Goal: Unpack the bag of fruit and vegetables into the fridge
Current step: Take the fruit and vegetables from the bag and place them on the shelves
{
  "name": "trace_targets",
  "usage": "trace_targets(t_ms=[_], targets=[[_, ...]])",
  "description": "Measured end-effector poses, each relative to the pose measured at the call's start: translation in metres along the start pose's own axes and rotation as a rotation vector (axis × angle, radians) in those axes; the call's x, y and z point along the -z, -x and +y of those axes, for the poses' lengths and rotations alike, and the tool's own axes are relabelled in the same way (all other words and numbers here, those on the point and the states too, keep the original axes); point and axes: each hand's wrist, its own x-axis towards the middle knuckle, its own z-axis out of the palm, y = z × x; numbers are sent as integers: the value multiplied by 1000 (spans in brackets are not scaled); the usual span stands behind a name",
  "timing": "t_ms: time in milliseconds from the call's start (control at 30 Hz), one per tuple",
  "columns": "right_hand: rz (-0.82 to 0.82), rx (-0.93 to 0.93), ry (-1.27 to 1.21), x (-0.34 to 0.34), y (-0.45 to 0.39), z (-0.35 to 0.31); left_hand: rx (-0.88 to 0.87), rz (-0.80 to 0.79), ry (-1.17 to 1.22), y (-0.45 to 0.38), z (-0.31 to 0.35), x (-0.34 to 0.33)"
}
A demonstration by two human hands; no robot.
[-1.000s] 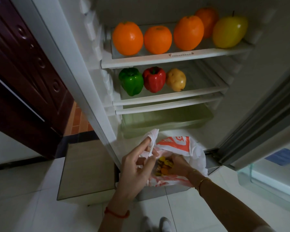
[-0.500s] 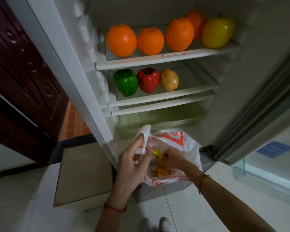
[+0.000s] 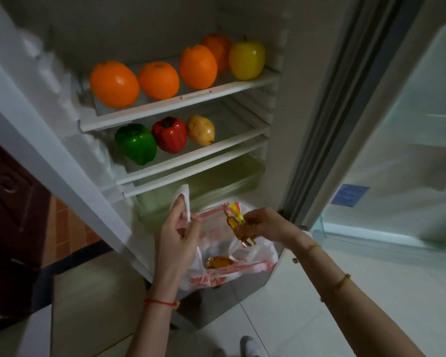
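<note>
A: Going from the left, what is each hand doing?

B: The left hand (image 3: 177, 238) is pinching the white handle of the plastic bag (image 3: 255, 256), fingers curled round it and holding the mouth up and open. Just right of those fingers, the right hand (image 3: 267, 224) is gripping a small orange-and-yellow packet (image 3: 238, 225), which is hanging above the bag's opening.

A: And how far along is the unpacking looking?

B: Most of it, I'd judge. Above the fingers, the upper shelf (image 3: 216, 90) is carrying four oranges (image 3: 113, 83) and, furthest right, a yellow apple (image 3: 246, 59). On the shelf below are sitting a green pepper (image 3: 137, 143), a red pepper (image 3: 169, 134) and a potato (image 3: 200, 129). The packet is still needing a place, and below the fingers another orange-brown item (image 3: 218, 262) is lying at the bottom of the bag. What it is, I cannot tell.

A: Where is the bag resting?

B: It is hanging from the left hand in front of the fridge's lower part; whether its base is touching anything I cannot tell. The crisper drawer (image 3: 198, 184) is sitting just beyond the fingertips.

A: And the room?

B: Pale floor tiles (image 3: 307, 292) are running underfoot, a dark wooden cabinet (image 3: 8, 191) is standing far left of the hands, and the open fridge door (image 3: 397, 124) is standing to the right.
</note>
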Motion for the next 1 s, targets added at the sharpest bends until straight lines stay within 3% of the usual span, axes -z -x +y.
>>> trace_targets(t_ms=[233,433,767,1000], targets=[[362,-175,-244,68,38,54,-21,-21,-56,-12,-5,-17],[531,-394,-212,118,54,117,-5,19,-105,-19,-12,-28],[573,-606,118,136,42,159,42,85,-120,-17,-12,-35],[434,-629,195,123,19,169,66,119,-134,-14,-8,-37]])
